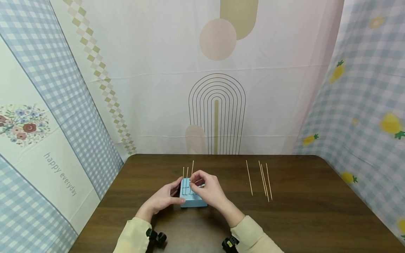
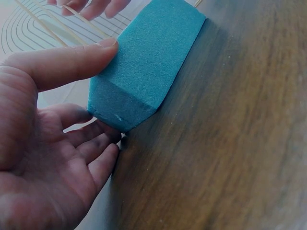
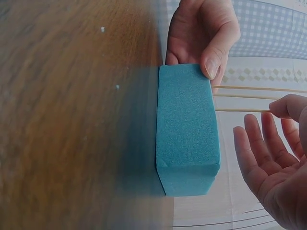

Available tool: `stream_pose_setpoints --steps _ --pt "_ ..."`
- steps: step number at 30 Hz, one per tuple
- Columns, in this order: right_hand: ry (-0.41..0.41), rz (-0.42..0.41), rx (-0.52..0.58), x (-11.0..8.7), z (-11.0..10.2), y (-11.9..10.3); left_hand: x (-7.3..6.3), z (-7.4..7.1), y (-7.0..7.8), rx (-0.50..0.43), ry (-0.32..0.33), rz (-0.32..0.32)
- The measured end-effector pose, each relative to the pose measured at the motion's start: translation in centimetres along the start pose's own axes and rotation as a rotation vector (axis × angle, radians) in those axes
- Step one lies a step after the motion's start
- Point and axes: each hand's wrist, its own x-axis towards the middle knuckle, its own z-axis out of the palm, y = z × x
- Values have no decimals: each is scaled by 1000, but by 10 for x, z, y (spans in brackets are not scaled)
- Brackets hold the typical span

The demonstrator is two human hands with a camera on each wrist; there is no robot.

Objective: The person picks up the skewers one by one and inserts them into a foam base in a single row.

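Observation:
A light-blue foam block (image 1: 193, 203) with lines across its top lies on the table in front of me. My left hand (image 1: 162, 198) grips its left end, the thumb pressing the near edge and the fingers along the left side. Two thin bamboo skewers (image 1: 183, 172) stand upright in the block. Beside them, a third skewer (image 1: 193, 166) is pinched upright between the thumb and index finger of my right hand (image 1: 210, 188). Seen from the right wrist, this skewer (image 3: 242, 110) reaches the block's top face (image 3: 187, 117), while the other fingers are spread below the thumb.
Several loose skewers (image 1: 249, 178) lie on the brown wooden table (image 1: 303, 211) to the right of the block. Small white crumbs (image 3: 102, 29) dot the tabletop near it. A patterned cloth (image 1: 158, 105) hangs behind the table's far edge, with checked cloths at both sides.

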Motion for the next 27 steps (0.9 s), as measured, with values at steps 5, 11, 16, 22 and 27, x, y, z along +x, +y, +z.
stream_pose_setpoints --steps 5,11,16,22,27 --pt "-18 8 5 0 0 1 -1 -1 1 8 3 2" --pt "-44 13 -8 0 1 3 0 -1 2 -3 -7 20" --pt "-53 13 -2 0 1 3 1 -2 2 -23 -12 31" --pt "-63 7 -5 1 0 5 1 -2 2 -24 -9 22" --pt "-86 13 -23 1 0 6 2 0 2 -19 -6 16"
